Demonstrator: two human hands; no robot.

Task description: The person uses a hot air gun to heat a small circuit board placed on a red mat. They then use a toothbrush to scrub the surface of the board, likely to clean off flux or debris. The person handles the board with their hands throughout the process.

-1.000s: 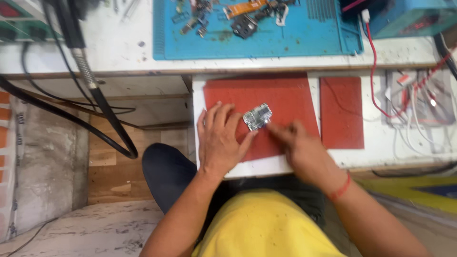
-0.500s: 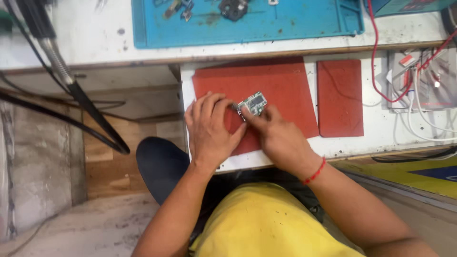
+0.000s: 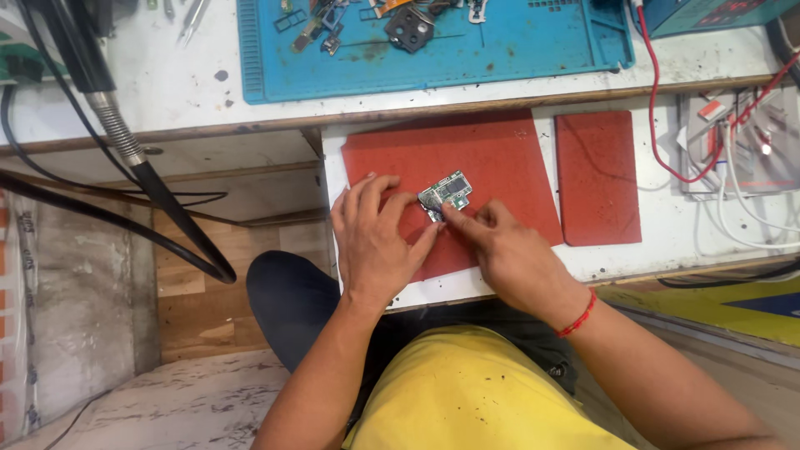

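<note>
A small green circuit board point(image 3: 447, 192) lies on a large red mat point(image 3: 492, 158) on a white pull-out shelf point(image 3: 658, 250). My left hand point(image 3: 375, 242) rests flat on the mat, its fingertips touching the board's left edge. My right hand point(image 3: 508, 250) presses on the board's lower edge with its index finger and thumb. I cannot tell whether a small tool sits between those fingers. A red thread band circles my right wrist.
A second, smaller red mat point(image 3: 597, 177) lies to the right. Behind, a blue work mat point(image 3: 500, 54) carries several small phone parts. Red and white cables point(image 3: 733, 158) crowd the far right. A thick black hose point(image 3: 142, 167) hangs at left over the wooden floor.
The view has shifted slightly. Both hands stay at the circuit board; my right fingers have closed in on its lower edge and my left hand holds its left side.
</note>
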